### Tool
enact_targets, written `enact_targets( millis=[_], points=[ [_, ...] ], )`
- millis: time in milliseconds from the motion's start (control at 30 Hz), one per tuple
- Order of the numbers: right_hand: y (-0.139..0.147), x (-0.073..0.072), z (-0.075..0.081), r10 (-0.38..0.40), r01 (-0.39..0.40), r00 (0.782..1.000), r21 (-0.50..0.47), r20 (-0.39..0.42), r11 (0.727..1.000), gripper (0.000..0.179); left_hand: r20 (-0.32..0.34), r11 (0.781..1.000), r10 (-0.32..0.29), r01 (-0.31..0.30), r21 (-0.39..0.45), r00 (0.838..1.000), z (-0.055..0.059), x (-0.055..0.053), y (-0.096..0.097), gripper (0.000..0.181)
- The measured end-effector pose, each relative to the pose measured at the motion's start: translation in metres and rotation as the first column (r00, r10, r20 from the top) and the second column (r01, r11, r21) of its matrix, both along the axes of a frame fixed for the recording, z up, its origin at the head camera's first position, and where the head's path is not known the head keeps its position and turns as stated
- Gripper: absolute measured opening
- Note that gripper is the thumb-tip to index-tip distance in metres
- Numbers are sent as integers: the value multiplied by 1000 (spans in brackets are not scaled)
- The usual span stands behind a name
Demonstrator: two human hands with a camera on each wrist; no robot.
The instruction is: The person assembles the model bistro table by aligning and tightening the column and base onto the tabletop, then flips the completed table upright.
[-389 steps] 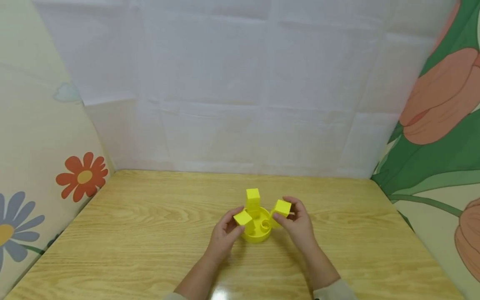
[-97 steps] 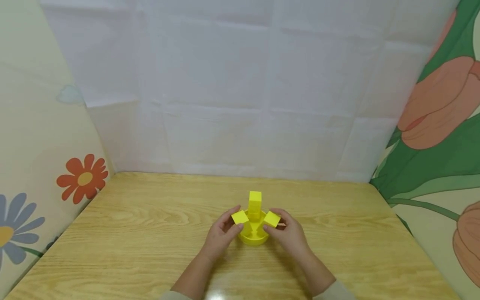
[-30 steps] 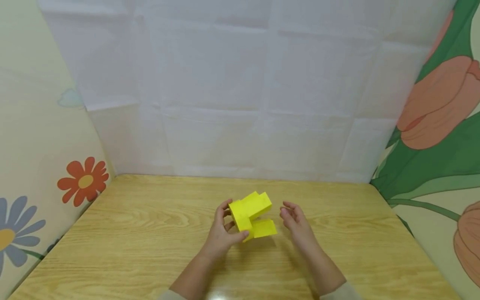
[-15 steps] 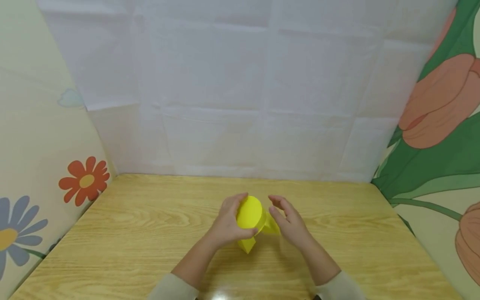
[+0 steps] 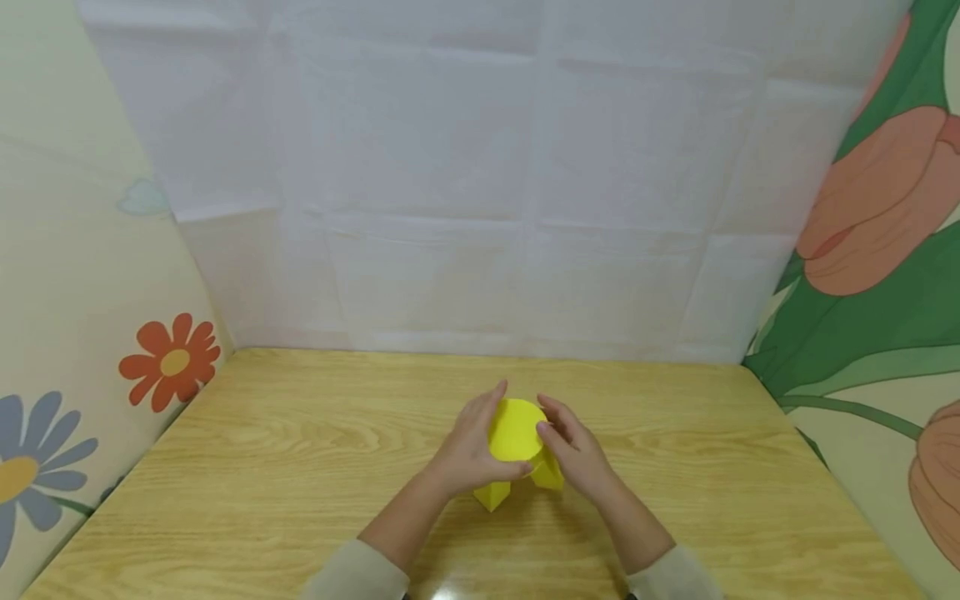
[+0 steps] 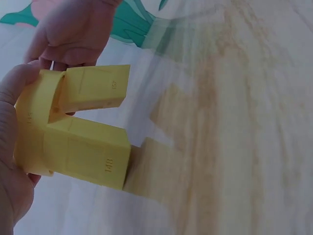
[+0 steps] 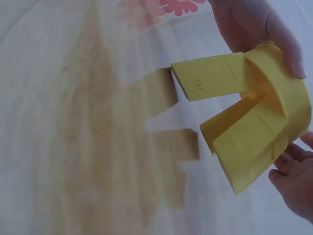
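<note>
A yellow plastic piece shaped like a small stool, a round disc (image 5: 514,428) with three square legs, is turned disc-side up, its legs pointing down at the table. In the left wrist view, numbers are embossed on the nearer legs (image 6: 90,152), whose ends are right at the tabletop. My left hand (image 5: 472,446) grips the disc, thumb along the near side and fingers round the far left rim. On the other side my right hand (image 5: 581,450) has loosely bent fingers, the thumb tip overlapping the disc's right edge. In the right wrist view, all three legs (image 7: 210,78) show.
The wood-grain table (image 5: 300,467) spreads around the piece and reflects the legs. A creased white sheet (image 5: 480,183) hangs along its back edge. Flower-printed panels (image 5: 862,333) border the left and right sides.
Earlier the disc lay underneath, legs up, a hand on each of two legs. My left hand has flipped the piece over, legs down, and moved slightly right; my right hand let go and came back to the rim.
</note>
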State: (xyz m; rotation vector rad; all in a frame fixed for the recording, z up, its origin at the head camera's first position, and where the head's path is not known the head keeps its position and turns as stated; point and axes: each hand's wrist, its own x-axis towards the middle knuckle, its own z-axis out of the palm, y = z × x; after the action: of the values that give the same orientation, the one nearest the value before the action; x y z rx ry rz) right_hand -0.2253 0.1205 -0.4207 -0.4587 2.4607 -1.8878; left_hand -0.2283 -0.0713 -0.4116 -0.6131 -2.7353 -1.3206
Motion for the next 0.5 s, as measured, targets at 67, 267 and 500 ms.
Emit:
enact_targets(
  millis=[67,267,500],
  points=[
    [1,2,-3,-7,8,1000,-19,11,1000,47,27,1000,3,-4,20,1000,-4,0,-1,112],
    [4,2,-12,-6,6,1000,-19,11,1000,53,150,985,17,-43,169,989,-16,0,-6,110],
    [7,-2,-17,14,-13,999,-24,48,1000,69,233,935,-6,-77,347,973,-27,0,-10,104]
  ],
)
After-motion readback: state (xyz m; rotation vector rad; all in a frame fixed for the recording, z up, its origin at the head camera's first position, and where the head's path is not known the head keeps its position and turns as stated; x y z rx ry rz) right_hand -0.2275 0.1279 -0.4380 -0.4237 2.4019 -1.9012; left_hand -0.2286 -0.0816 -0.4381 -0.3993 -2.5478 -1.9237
